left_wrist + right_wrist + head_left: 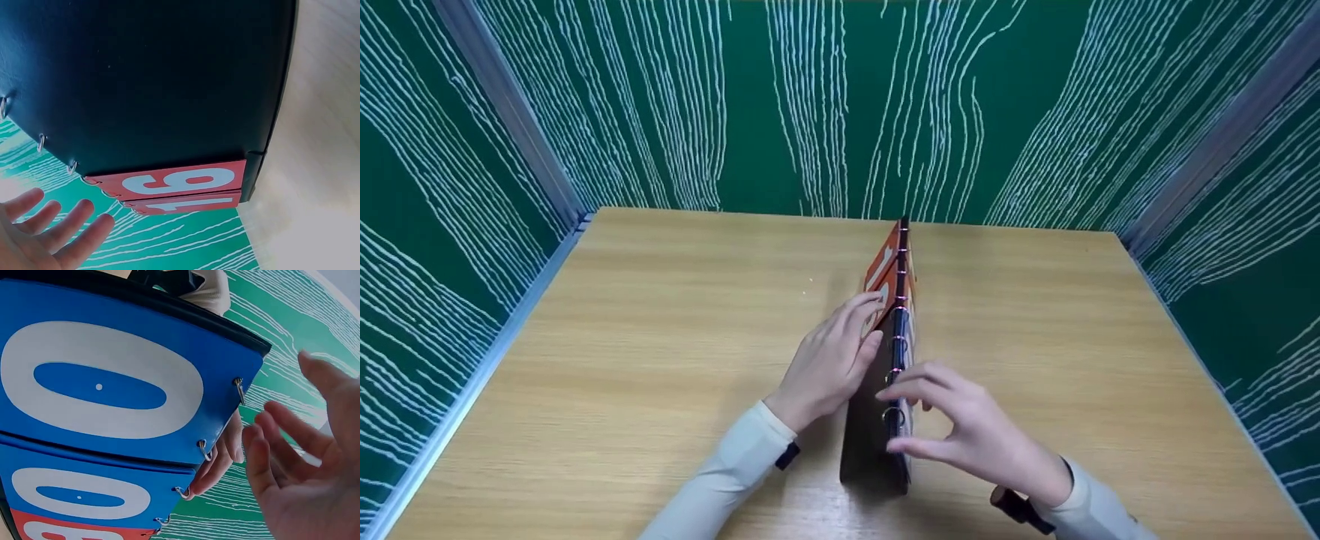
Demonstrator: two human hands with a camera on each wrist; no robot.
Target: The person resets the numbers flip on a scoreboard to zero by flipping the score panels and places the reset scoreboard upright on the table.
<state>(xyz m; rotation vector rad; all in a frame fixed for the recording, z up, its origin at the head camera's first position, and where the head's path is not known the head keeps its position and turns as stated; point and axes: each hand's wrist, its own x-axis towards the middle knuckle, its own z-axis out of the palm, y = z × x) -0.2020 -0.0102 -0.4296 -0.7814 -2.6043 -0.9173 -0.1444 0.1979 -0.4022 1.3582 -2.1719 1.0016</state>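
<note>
On the counter (660, 337): up stands the ring-bound flip scoreboard (899, 354), ring edge on top, one end toward the person; its left side slants outward at the foot, presumably so it props itself up.
Rings (240, 390): metal loops all along that top edge, likely there so the cards can swing over.
Blue cards (107, 382): facing right, one big white zero, one smaller!
Red cards (163, 180): facing left at the far end, beyond a broad black cover (169, 84).
Left hand (829, 364): open, fingers extended, beside the left face near those red cards; a good steadying spot, though contact cannot be told.
Right hand (967, 420): open too, gripping nothing, thumb and fingers parted by the near rings, an arch that seems to leave room for the top edge.
</note>
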